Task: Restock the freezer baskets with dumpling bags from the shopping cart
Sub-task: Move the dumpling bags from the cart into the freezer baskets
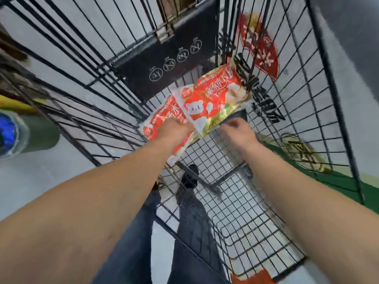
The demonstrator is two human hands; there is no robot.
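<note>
Two red, white and gold dumpling bags lie on the floor of the black wire shopping cart [235, 201], at its far end. The upper dumpling bag [213, 99] overlaps the lower dumpling bag [162, 119]. My left hand [174, 130] rests on the lower bag, where the two bags meet. Its fingers are blurred and partly hidden, so its grip is unclear. My right hand [238, 130] has curled fingers pinching the near gold edge of the upper bag.
The cart's wire walls rise on all sides, with a black fold-down seat panel [170, 58] at the far end. A red sign [260, 48] hangs outside the right wall. My legs and a shoe [189, 179] show through the mesh. The freezer baskets are out of sight.
</note>
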